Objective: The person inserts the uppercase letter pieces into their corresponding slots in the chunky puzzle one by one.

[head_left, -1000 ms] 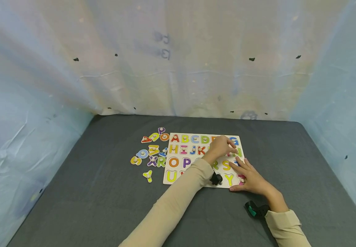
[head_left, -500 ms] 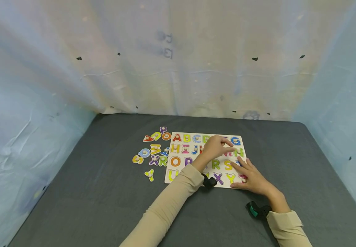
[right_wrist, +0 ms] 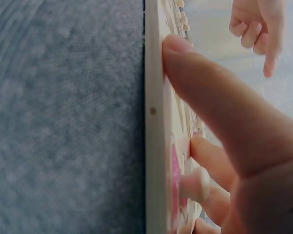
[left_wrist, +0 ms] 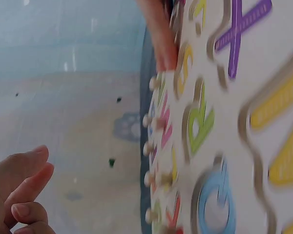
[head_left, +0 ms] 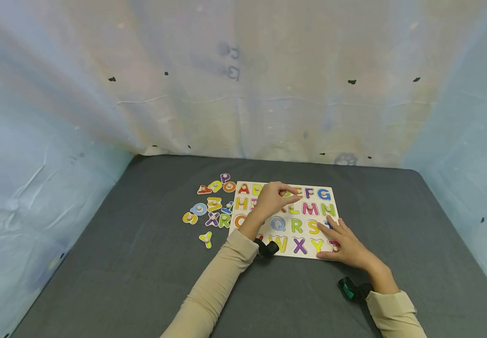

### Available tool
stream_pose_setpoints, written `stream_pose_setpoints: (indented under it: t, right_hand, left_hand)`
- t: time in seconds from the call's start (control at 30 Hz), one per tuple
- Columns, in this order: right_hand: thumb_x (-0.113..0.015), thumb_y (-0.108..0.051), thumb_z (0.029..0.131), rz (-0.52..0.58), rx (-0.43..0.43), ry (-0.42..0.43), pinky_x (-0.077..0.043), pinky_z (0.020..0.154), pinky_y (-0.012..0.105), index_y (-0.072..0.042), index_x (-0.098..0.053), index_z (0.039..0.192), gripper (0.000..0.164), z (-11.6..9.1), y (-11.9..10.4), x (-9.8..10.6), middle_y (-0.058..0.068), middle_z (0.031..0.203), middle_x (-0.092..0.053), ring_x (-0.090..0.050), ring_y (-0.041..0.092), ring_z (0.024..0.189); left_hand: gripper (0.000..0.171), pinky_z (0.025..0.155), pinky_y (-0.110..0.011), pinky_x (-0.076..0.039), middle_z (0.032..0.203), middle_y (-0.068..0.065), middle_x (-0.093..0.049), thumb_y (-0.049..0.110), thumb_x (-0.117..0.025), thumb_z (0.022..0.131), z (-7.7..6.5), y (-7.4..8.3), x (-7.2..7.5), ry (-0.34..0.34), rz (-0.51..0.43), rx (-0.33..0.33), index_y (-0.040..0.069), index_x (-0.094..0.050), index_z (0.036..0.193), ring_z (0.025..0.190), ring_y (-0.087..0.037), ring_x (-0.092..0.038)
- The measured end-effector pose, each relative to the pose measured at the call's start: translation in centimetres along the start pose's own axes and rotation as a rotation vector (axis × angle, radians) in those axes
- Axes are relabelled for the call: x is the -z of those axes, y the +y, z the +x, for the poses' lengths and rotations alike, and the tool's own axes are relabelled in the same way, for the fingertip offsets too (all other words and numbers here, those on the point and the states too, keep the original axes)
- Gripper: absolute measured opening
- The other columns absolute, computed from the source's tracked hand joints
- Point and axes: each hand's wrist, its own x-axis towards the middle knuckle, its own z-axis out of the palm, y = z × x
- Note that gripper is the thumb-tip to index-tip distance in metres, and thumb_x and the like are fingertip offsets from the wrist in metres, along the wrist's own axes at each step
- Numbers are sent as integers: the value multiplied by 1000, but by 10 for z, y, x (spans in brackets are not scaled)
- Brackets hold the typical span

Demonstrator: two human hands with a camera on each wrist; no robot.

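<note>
A white alphabet puzzle board (head_left: 305, 217) lies on the table, with knobbed letter pieces in its upper rows. Over the board's middle, raised above it, is my left hand (head_left: 268, 203), thumb and forefinger extended and apart. Nothing is between those fingers in the left wrist view, where the other fingers curl loosely. My right hand (head_left: 348, 245) rests spread on the board's lower right corner, around the pink Z piece (head_left: 334, 245). In the right wrist view its thumb (right_wrist: 210, 83) touches the board's edge. The green N piece (head_left: 328, 209) sits in its slot; the left hand hides several letters.
Loose letter pieces lie left of the board, among them a yellow Y (head_left: 205, 239), a purple X (head_left: 212, 218) and an orange M (head_left: 214, 203). Dark grey cloth (head_left: 142, 263) covers the table. Pale sheets (head_left: 277, 94) stand behind and at both sides.
My left hand has drawn leftward from near the N piece to over the board's middle, uncovering the F, L and M places. The right hand stays on the corner.
</note>
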Motion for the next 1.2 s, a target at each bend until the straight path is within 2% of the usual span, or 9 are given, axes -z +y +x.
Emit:
stream_pose_setpoints:
  t: [0.1,0.3,0.47,0.77,1.0,1.1,1.2]
  right_hand:
    - [-82,-33,71,4,5,3,-19,103,77,-4,-45,143,86,0,0,-1,34,152,-25,-13,66,137]
    - [-83,-32,69,-9,29,26,-20,103,76,-2,-47,141,85,0,1,-1,36,151,-28,-15,68,135]
    - [-83,-32,69,-6,25,24,-19,103,76,-2,-46,141,86,0,1,-1,36,151,-27,-15,68,135]
    - [-83,-33,70,-3,20,23,-19,103,76,-3,-46,142,85,0,2,-2,35,152,-27,-14,67,136]
    - [-82,-33,70,-3,21,24,-19,103,76,-4,-45,142,86,1,1,-1,34,152,-26,-14,67,136]
    - [-82,-32,70,-3,16,21,-19,103,76,-3,-45,142,86,1,2,-1,34,152,-26,-14,67,136]
    - [-82,-33,71,-1,13,16,-19,103,76,-4,-45,142,86,0,2,-2,34,152,-26,-13,66,137]
  left_hand:
    - [21,59,-22,-25,65,3,-34,26,-73,86,-4,-7,11,44,9,6,13,-77,102,60,-12,-30]
    - [21,60,-23,-26,68,2,-34,25,-73,86,-9,-26,28,119,-14,60,11,-77,101,61,-13,-29]
    - [21,59,-24,-24,66,1,-32,23,-72,86,-7,-42,43,178,-32,67,8,-76,101,58,-13,-27]
    - [23,54,-24,-22,58,4,-28,24,-71,88,-5,-75,75,293,-19,143,7,-75,103,51,-11,-22]
    - [24,54,-24,-25,70,-2,-46,21,-68,90,-9,-93,90,363,-23,272,5,-74,107,55,-11,-30]
    - [26,56,-24,-28,78,-7,-55,22,-66,91,-9,-100,91,358,-12,332,5,-73,109,61,-12,-36]
    - [28,56,-24,-30,79,-5,-56,24,-66,91,-8,-107,93,339,18,380,6,-73,111,61,-12,-38]
